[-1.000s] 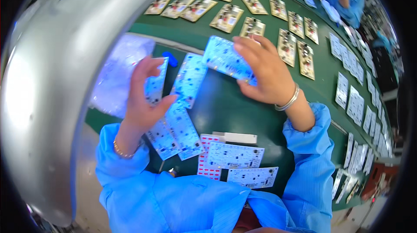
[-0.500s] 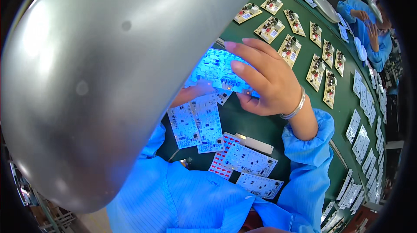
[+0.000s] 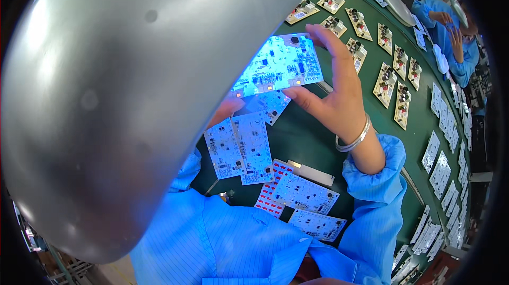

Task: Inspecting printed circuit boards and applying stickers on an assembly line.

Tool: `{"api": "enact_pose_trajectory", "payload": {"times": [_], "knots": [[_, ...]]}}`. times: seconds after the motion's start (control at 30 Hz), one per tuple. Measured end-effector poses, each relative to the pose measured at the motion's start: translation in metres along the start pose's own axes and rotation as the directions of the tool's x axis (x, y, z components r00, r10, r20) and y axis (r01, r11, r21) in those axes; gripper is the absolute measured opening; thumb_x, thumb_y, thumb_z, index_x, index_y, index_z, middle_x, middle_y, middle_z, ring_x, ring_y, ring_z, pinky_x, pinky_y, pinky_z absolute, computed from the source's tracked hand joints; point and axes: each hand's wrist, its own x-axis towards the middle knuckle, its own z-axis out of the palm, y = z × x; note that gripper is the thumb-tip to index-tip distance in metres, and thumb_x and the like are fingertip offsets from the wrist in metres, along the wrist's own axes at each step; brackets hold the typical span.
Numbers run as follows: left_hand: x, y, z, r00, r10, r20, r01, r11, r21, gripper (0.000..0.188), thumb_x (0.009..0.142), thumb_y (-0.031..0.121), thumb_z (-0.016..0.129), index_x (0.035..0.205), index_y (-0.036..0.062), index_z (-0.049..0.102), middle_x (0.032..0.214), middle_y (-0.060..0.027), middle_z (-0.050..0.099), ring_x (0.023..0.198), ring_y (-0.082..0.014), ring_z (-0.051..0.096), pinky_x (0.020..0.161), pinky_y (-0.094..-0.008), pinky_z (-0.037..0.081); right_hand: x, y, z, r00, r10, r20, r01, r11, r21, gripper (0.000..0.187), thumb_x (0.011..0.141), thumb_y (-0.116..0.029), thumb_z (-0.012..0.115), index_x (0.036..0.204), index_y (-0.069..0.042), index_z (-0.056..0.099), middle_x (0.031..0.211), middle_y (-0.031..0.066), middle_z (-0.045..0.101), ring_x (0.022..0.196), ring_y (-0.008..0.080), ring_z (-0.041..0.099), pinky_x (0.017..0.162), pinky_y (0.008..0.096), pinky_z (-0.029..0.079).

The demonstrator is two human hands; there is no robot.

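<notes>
Holding one circuit board [image 3: 280, 65] up under the metal lamp hood [image 3: 132, 99], mid-check.
I see my right hand [image 3: 339, 99] pinching its edge; left hand [image 3: 225, 111], mostly hidden, grip unclear; more boards [image 3: 238, 147] wait below.

white circuit board [image 3: 281, 65], blue-lit, tilted, raised above green table [image 3: 419, 126]

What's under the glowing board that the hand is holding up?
Under the glowing board in the right hand lie more white circuit boards on the green table. The big grey lamp hood hides most of the left hand.
</notes>
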Motion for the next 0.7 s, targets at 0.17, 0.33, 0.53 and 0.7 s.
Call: {"api": "enact_pose_trajectory", "payload": {"times": [0.17, 0.33, 0.53, 0.7], "knots": [[-0.0027, 0.0042, 0.0033, 0.987, -0.150, -0.056, 0.143, 0.983, -0.118, 0.082, 0.066, 0.029, 0.067, 0.124, 0.0022, 0.016, 0.094, -0.0213, 0.051, 0.087, -0.0242, 0.051, 0.080, -0.0347, 0.039, -0.0003, -0.0040, 0.0049, 0.997, 0.058, -0.060, -0.044, 0.977, 0.209, 0.069, 0.061, -0.021, 0.072, 0.117, -0.002, 0.037, 0.106, 0.0152, 0.050, 0.093, 0.0262, 0.049, 0.082, 0.0359, 0.038], [-0.0028, 0.0075, 0.0056, 0.959, -0.274, -0.072, 0.264, 0.957, -0.118, 0.078, 0.070, 0.036, 0.063, 0.123, 0.0007, 0.018, 0.091, -0.0206, 0.052, 0.084, -0.0229, 0.052, 0.079, -0.0326, 0.039, -0.0014, -0.0058, 0.0062, 0.981, 0.194, -0.032, -0.164, 0.899, 0.407, 0.066, 0.065, -0.019, 0.070, 0.118, -0.002, 0.035, 0.105, 0.0141, 0.050, 0.088, 0.0190, 0.051, 0.078, 0.0318, 0.041], [-0.0051, 0.0037, 0.0003, 0.969, -0.242, -0.039, 0.229, 0.950, -0.211, 0.077, 0.070, 0.037, 0.063, 0.121, -0.0006, 0.019, 0.091, -0.0207, 0.052, 0.084, -0.0229, 0.053, 0.077, -0.0321, 0.041, -0.0024, -0.0079, 0.0035, 0.978, 0.210, -0.023, -0.177, 0.874, 0.453, 0.066, 0.065, -0.018, 0.070, 0.119, -0.002, 0.035, 0.106, 0.0137, 0.050, 0.085, 0.0172, 0.052, 0.078, 0.0304, 0.042], [-0.0047, 0.0090, 0.0072, 0.965, -0.238, -0.111, 0.220, 0.963, -0.154, 0.075, 0.071, 0.035, 0.063, 0.121, 0.0013, 0.019, 0.096, -0.0224, 0.050, 0.086, -0.0245, 0.052, 0.079, -0.0337, 0.042, -0.0028, -0.0058, 0.0031, 0.991, 0.125, -0.037, -0.099, 0.906, 0.411, 0.064, 0.066, -0.016, 0.068, 0.119, -0.003, 0.035, 0.107, 0.0131, 0.050, 0.087, 0.0182, 0.051, 0.079, 0.0305, 0.041]]}}
